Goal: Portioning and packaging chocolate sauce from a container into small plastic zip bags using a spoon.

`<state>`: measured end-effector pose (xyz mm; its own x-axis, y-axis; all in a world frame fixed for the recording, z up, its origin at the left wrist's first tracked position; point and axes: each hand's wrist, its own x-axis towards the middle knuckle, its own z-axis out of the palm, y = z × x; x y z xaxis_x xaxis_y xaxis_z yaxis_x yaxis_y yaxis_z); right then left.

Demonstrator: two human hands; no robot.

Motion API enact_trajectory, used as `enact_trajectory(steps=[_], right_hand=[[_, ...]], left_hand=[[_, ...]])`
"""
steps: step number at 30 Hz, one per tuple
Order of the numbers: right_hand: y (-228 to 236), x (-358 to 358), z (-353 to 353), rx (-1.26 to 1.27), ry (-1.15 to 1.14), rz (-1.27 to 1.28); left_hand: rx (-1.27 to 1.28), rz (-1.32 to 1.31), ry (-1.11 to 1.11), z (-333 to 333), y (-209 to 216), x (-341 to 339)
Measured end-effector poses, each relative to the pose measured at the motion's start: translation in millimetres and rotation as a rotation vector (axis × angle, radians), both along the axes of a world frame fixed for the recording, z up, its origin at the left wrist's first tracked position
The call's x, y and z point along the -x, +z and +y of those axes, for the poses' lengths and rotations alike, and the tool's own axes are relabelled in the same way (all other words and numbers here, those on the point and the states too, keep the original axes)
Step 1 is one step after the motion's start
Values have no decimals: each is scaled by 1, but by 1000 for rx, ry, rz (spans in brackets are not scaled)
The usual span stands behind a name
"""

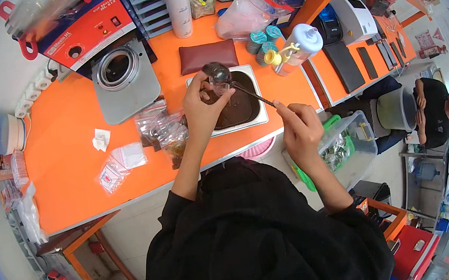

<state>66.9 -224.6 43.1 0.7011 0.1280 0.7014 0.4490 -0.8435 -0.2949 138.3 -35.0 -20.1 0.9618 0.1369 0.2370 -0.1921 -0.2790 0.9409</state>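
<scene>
Orange surface (69,166), and the person in the black top has both hands busy over it. Left hand (201,104) pinches a small clear container (222,89) (bag or cup, can't really tell), and the right hand (299,127) is wrapped around the handle of a dark ladle (217,72). Ladle bowl and container are together over the far left part of the rectangular metal pan (240,128) of dark brown stuff. Doing this bit well, imo: hold the container's mouth open and steady, keep the ladle's lip right at it, tip slowly, and stay over the pan so drips land inside. Fingertips look very close to the bowl, so a sudden tilt could get messy. As for edges, the pan sits near the surface's front edge, so the right forearm hangs out past it and that elbow shouldn't bump the clear plastic bin (367,131) below. Left of the pan it's tight: filled zip bags (172,137) lie right beside the left forearm, with white packets (133,155) further out. Behind the pan there's a maroon pouch (208,57), and teal-topped tubs (256,41) off to the far right, so shorter strokes beat wide swings. Best elbow room is probably back toward the body.
</scene>
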Motion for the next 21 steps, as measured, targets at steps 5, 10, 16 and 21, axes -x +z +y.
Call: enact_trajectory(steps=[5, 10, 16, 21], right_hand=[[-6, 2, 3, -323, 23, 290], [-23, -6, -8, -1094, -6, 888], [-63, -22, -7, -387, -72, 512], [-32, -31, 57, -325, 231, 207]], left_hand=[[20, -48, 35, 0, -4, -1], [25, 5, -10, 8, -1, 1], [83, -12, 6, 15, 6, 14], [265, -6, -62, 4, 24, 36]])
